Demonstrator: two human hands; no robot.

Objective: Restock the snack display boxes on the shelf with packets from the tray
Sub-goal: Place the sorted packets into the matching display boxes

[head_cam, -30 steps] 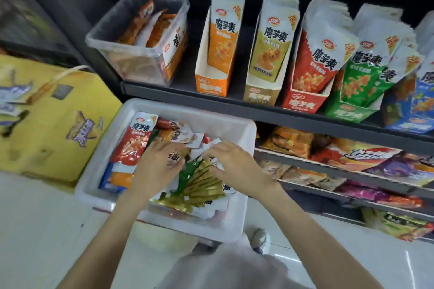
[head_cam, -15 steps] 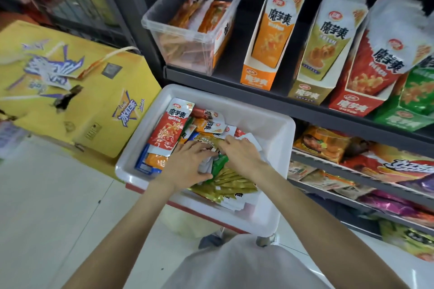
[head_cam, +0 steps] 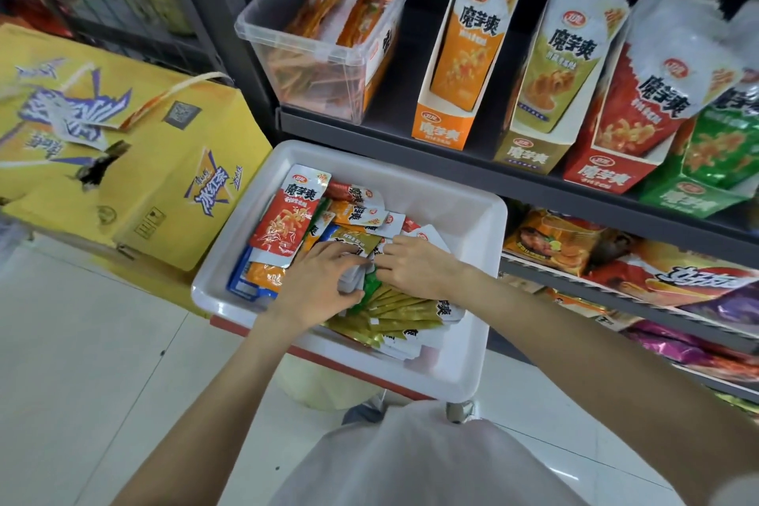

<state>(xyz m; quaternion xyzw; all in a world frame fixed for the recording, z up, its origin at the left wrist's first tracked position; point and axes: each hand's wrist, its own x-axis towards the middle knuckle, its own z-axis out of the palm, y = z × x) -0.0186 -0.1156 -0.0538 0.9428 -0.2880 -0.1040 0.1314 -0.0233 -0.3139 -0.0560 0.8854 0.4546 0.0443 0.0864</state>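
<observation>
My left hand (head_cam: 318, 279) and right hand (head_cam: 415, 265) are both down in the white tray (head_cam: 472, 218), fingers curled on the light, slippery packets (head_cam: 287, 218), which I should pinch by their flat edges.

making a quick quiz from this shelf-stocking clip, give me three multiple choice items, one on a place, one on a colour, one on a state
1. Where does the clear plastic bin stand?
A. on the floor
B. on the shelf, left of the orange display box
C. inside the white tray

2. What colour is the large carton left of the tray?
A. yellow
B. blue
C. black

3. What are the left hand and right hand doing?
A. hanging by the person's sides
B. both lifting the tray
C. both down on the packets in the tray

Answers: 1 B, it sits at the shelf's left end. 2 A, its faces are yellow. 3 C, the fingers lie among the packets.
</observation>
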